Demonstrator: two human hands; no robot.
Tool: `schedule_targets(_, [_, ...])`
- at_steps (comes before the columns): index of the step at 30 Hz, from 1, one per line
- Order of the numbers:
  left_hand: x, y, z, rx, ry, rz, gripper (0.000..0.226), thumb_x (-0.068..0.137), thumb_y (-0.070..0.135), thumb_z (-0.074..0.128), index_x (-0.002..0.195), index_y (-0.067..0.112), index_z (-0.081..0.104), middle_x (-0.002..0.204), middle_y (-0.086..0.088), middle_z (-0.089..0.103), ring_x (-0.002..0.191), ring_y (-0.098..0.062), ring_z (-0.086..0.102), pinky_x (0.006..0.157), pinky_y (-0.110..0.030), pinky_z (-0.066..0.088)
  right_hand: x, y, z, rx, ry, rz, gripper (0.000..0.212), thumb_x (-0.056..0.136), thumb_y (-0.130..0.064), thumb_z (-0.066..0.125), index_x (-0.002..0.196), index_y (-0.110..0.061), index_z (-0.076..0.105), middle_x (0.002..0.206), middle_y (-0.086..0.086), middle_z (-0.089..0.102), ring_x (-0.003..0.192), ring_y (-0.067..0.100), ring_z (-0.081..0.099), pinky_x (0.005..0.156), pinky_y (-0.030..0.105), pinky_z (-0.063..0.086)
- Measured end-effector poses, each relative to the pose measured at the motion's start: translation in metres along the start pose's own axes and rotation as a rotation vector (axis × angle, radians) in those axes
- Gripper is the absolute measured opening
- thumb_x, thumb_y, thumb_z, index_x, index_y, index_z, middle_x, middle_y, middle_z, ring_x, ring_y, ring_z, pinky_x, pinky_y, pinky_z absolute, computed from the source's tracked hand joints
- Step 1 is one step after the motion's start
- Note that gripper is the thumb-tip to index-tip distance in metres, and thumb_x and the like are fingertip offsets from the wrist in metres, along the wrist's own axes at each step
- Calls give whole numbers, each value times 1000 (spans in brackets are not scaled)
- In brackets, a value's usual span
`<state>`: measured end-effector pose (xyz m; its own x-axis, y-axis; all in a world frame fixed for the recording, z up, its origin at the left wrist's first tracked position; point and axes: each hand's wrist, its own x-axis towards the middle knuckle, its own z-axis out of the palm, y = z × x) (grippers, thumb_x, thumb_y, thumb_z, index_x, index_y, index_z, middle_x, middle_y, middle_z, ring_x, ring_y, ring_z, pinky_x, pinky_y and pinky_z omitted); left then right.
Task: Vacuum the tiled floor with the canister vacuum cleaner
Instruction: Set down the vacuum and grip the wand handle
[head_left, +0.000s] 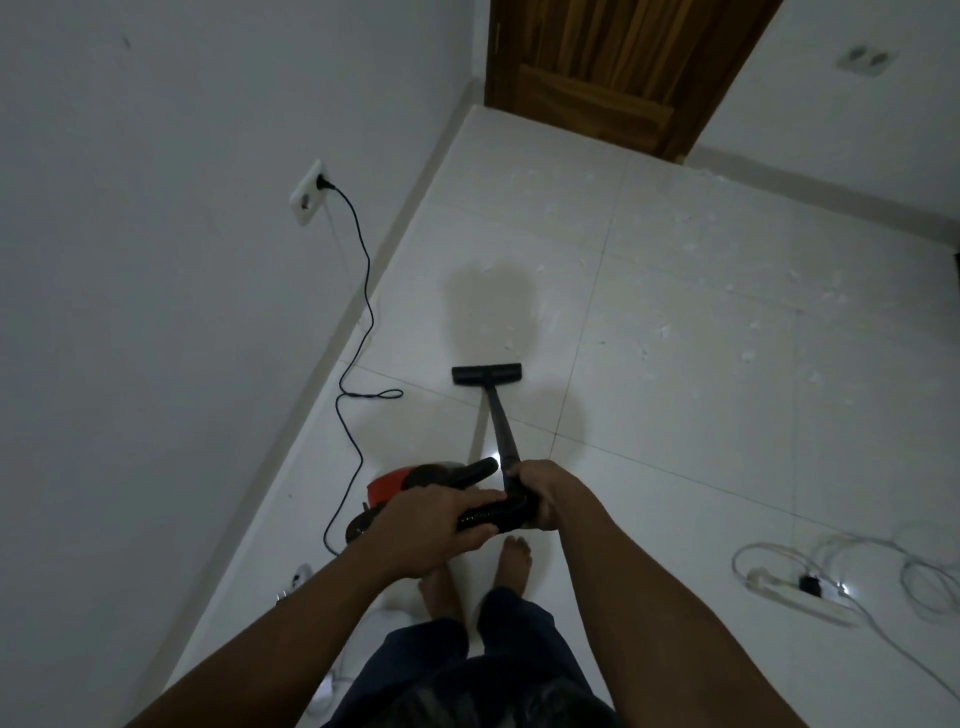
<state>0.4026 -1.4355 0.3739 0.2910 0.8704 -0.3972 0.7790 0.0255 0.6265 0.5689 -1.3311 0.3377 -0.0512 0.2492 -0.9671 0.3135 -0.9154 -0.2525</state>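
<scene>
A black floor nozzle lies flat on the white tiled floor, joined to a black wand that slants back to me. My right hand grips the wand's upper end. My left hand holds the ribbed black hose just behind it. The red and black canister sits on the floor to the left, partly hidden by my left hand. White scraps of debris are scattered over the tiles ahead and to the right.
A black power cord runs from a wall socket down to the canister. A wooden door stands at the far end. A white power strip with looped cables lies at the right. My bare feet stand behind the wand.
</scene>
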Motion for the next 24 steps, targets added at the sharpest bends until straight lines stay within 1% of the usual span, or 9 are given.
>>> schedule_targets(3, [2, 2, 7, 48, 5, -8, 48, 100, 52, 49, 147, 43, 43, 118, 6, 67, 95, -10, 67, 86, -27, 55, 0, 2, 13, -78, 22, 44, 25, 106, -18, 47, 89, -1, 54, 75, 15, 59, 61, 25, 58, 45, 30, 50])
schedule_targets(4, [1, 2, 10, 65, -1, -13, 48, 101, 51, 49, 147, 42, 42, 113, 5, 68, 91, -10, 67, 85, -27, 55, 3, 6, 18, -73, 30, 35, 22, 105, -15, 49, 91, 1, 56, 74, 15, 58, 59, 25, 57, 43, 29, 48])
schedule_targets(6, [-1, -2, 16, 81, -27, -34, 48, 100, 52, 49, 147, 42, 42, 107, 4, 68, 89, -11, 67, 85, -28, 55, 17, 15, 25, -63, 59, -24, 18, 101, -11, 56, 108, 5, 61, 77, 15, 60, 60, 25, 56, 48, 31, 47])
schedule_targets(8, [-4, -10, 21, 66, -51, -62, 52, 98, 56, 49, 147, 43, 40, 108, 5, 69, 91, -11, 67, 86, -29, 55, 25, 22, 32, -32, 71, -82, 16, 100, -8, 57, 112, 1, 61, 77, 13, 60, 58, 23, 56, 49, 31, 46])
schedule_targets(10, [-7, -19, 24, 41, -62, -69, 63, 91, 67, 44, 149, 45, 38, 115, 6, 70, 93, -10, 68, 88, -30, 56, 30, 29, 37, 36, 83, -118, 14, 102, -7, 52, 112, -2, 60, 74, 10, 59, 54, 19, 55, 44, 27, 46])
schedule_targets(13, [-8, -30, 27, 101, -74, -47, 76, 81, 78, 28, 151, 49, 30, 120, 8, 68, 93, -10, 67, 87, -30, 56, 37, 37, 45, 122, 98, -129, 27, 105, -8, 46, 127, 0, 60, 74, 9, 60, 44, 14, 56, 40, 23, 46])
schedule_targets(17, [-2, -44, 23, 125, -53, -65, 83, 75, 91, 19, 149, 54, 24, 119, 7, 70, 95, -12, 68, 87, -35, 56, 41, 25, 55, 176, 113, -161, 31, 105, -9, 44, 132, -2, 58, 86, 13, 64, 61, 21, 60, 45, 26, 50])
schedule_targets(21, [3, -46, 5, 64, -7, -58, 72, 83, 77, 27, 149, 51, 32, 128, 10, 67, 104, -10, 68, 92, -31, 55, 44, 8, 56, 154, 145, -206, 34, 105, -8, 43, 137, -5, 55, 92, 14, 62, 67, 23, 58, 45, 27, 49])
schedule_targets(24, [-1, -40, 2, 23, -19, -27, 65, 86, 73, 33, 146, 48, 40, 121, 9, 70, 99, -9, 69, 89, -30, 56, 42, 14, 50, 120, 160, -194, 36, 105, -6, 42, 139, -4, 54, 85, 12, 59, 64, 21, 55, 38, 20, 46])
